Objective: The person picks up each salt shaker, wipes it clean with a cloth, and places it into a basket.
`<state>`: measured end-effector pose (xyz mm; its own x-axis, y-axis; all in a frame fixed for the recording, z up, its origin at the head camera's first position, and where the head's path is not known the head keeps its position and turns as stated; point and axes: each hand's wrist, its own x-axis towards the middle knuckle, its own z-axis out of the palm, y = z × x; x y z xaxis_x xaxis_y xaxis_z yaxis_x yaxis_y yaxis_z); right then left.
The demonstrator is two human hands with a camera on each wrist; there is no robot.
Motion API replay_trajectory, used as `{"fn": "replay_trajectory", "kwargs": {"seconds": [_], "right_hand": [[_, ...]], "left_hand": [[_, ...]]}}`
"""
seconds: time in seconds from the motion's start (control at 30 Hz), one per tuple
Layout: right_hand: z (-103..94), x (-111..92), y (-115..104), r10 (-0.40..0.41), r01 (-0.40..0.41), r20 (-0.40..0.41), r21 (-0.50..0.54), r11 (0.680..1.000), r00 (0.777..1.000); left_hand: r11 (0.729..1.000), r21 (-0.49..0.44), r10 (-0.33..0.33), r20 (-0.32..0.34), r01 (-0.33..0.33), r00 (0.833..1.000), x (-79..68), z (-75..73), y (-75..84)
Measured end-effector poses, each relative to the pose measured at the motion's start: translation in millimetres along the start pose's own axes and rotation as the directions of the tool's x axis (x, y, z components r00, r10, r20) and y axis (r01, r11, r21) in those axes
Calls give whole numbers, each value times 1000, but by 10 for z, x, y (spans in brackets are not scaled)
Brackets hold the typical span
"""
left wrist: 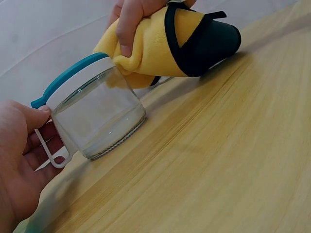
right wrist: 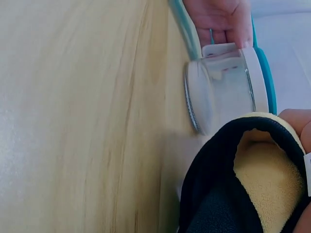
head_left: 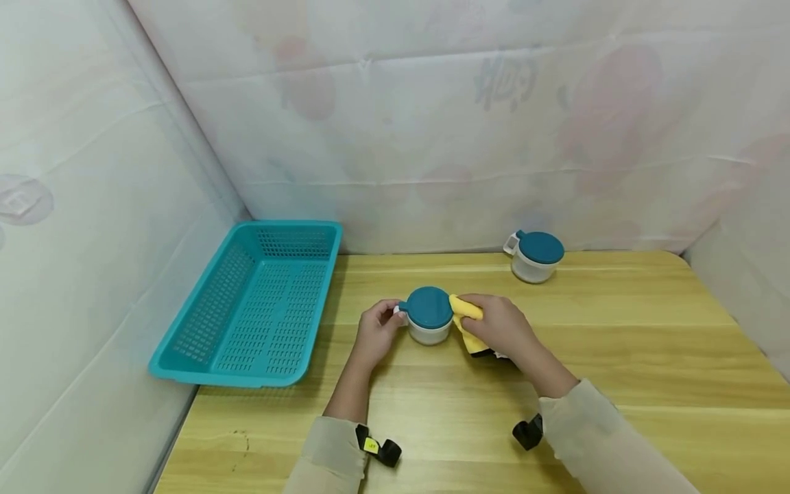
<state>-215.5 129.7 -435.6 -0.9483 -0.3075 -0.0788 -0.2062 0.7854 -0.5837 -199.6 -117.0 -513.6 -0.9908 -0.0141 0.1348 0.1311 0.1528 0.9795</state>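
Observation:
A clear glass jar with a teal lid and a white handle stands on the wooden table. My left hand grips that handle, thumb on top near the lid's tab. On the jar's other side my right hand holds a folded yellow cloth with black edging. The cloth touches the jar by the lid's rim. In the right wrist view, the cloth's dark underside covers part of the jar, and only some of my right fingers show at the edge.
Toward the back right of the table stands a second lidded jar, its handle pointing left. A teal perforated basket sits at the left. Pale printed fabric hangs behind the table and along its sides.

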Motion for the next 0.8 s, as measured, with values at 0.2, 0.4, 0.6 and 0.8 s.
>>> {"fn": "replay_trajectory", "kwargs": {"seconds": [0.2,0.4,0.6,0.8], "right_hand": [[12,9,-20,20,-19,3,-81,997,1000],[41,-20,-7,31,-29,12,-103,994,999],[66,-44,-3,6,-6,-2,-134,991,1000],[78,-54,1,-11,12,3,-181,983,1000]], "left_hand": [[1000,-10,-29,-3,29,1000,16,1,10],[999,-28,-34,1,34,999,-1,6,18],[999,-27,-39,-3,39,999,-3,16,28],[998,-31,-48,-12,48,999,3,19,48]]}}
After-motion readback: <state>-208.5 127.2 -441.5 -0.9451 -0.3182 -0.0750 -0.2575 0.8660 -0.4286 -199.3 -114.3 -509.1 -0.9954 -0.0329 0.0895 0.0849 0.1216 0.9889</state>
